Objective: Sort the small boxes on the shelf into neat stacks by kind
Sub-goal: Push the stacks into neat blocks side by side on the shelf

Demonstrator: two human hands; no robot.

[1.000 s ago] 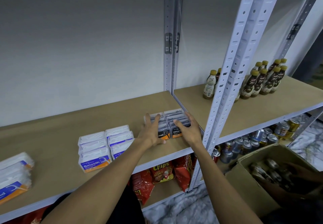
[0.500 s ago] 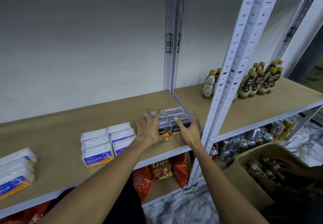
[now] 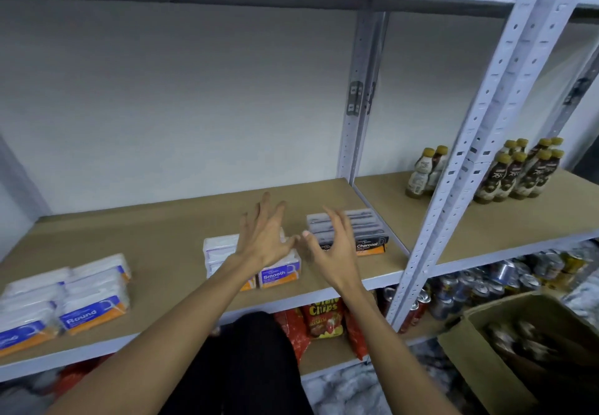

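Note:
On the wooden shelf (image 3: 162,239) three groups of small boxes stand. Black and orange "Charcoal" boxes (image 3: 369,236) are stacked near the right upright. White and blue "Smooth" boxes (image 3: 278,273) stand in the middle. "Round" boxes (image 3: 90,298) are stacked at the left. My left hand (image 3: 265,236) hovers with spread fingers over the Smooth boxes, hiding part of them. My right hand (image 3: 334,249) hangs with loosely curved fingers in front of the Charcoal stack's left half. Neither hand holds anything.
A white perforated upright (image 3: 460,162) divides the shelving at the right. Brown drink bottles (image 3: 518,175) stand on the right-hand shelf. Below are chip bags (image 3: 324,317) and cans (image 3: 486,285). A cardboard box (image 3: 479,350) with cans sits on the floor at lower right.
Both hands have lifted off the Charcoal boxes and shifted left. The left hand now hovers over the Smooth boxes. The view has swung to the left.

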